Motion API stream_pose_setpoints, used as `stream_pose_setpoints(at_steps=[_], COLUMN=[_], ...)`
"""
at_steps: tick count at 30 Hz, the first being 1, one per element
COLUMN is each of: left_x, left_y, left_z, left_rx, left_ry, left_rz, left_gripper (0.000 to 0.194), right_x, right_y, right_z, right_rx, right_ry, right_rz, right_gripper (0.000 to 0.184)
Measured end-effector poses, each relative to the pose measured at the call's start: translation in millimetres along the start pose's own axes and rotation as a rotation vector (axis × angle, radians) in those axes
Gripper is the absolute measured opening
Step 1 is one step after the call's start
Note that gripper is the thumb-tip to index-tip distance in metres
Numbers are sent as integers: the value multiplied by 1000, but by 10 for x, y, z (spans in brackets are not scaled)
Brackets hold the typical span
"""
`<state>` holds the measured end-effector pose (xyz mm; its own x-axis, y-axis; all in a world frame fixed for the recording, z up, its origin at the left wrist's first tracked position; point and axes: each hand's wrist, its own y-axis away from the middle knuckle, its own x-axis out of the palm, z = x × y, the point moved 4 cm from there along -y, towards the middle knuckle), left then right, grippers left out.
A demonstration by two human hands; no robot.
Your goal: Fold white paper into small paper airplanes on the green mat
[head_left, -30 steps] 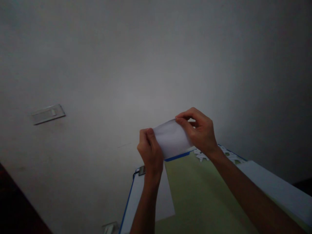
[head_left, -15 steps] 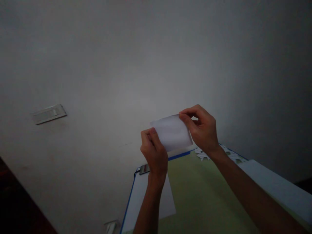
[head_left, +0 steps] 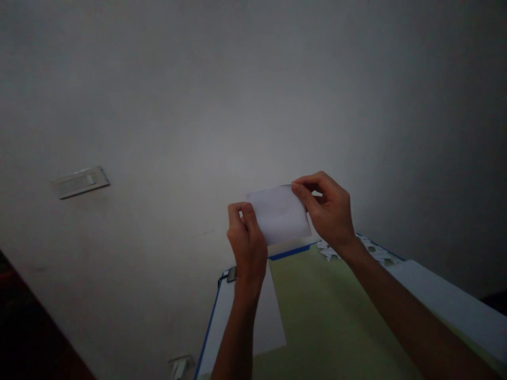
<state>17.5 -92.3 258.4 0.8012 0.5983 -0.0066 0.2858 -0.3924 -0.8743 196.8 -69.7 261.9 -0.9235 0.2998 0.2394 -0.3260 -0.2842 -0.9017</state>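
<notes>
A small white piece of paper (head_left: 279,214) is held up in the air between my two hands, above the far end of the table. My left hand (head_left: 248,237) pinches its left side, the thumb lying on the near face. At the paper's upper right corner, my right hand (head_left: 327,208) grips it between thumb and forefinger. The other fingers of my right hand are curled. What lies behind the paper is hidden.
The green tabletop (head_left: 328,311) has a blue edge. A white sheet (head_left: 269,322) lies at its left, white paper (head_left: 443,295) at its right. Folded white paper pieces (head_left: 330,250) sit at the far right. A wall (head_left: 178,132) with a switch plate (head_left: 81,182) rises behind.
My left hand has shifted slightly left and up along the paper's left side. The paper now looks flatter, and my right hand has barely moved.
</notes>
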Motion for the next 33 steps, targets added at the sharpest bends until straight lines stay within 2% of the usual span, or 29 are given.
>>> stream_pose_setpoints(at_steps=[6,8,10,12,14,16,18,20,25,29,31,33], left_x=[-38,-52,-62,-51,-13,20,27,19,-12,-72,-88,-83], left_y=[-24,-28,-38,-49,-48,-35,-25,-26,-59,-102,-109,-102], left_z=[92,123,157,183,186,167,144,140,242,309,272,198], left_rx=[55,78,102,136,191,250,284,275,179,111,165,265], left_ry=[-65,-65,-77,-92,-97,-99,-104,-91,21,97,36,-33], left_rz=[-18,8,49,132,269,386,427,431,433,326,304,323], left_gripper=[27,26,24,23,24,25,26,27,23,20,18,15], right_x=[2,-14,-38,-52,-37,9,52,54,-72,-92,-80,-47], right_y=[3,-6,-18,-25,-16,6,25,19,-47,-35,-18,3], right_z=[-53,-32,19,90,152,167,130,61,-147,-227,-187,-113], right_rx=[24,2,-50,-130,-201,-197,-121,-44,35,42,-26,-127], right_ry=[-35,-12,29,81,111,87,38,17,-52,9,83,125], right_rz=[91,137,195,263,357,482,576,565,344,408,443,485], right_gripper=[11,10,19,30,33,24,11,12,15,12,5,18])
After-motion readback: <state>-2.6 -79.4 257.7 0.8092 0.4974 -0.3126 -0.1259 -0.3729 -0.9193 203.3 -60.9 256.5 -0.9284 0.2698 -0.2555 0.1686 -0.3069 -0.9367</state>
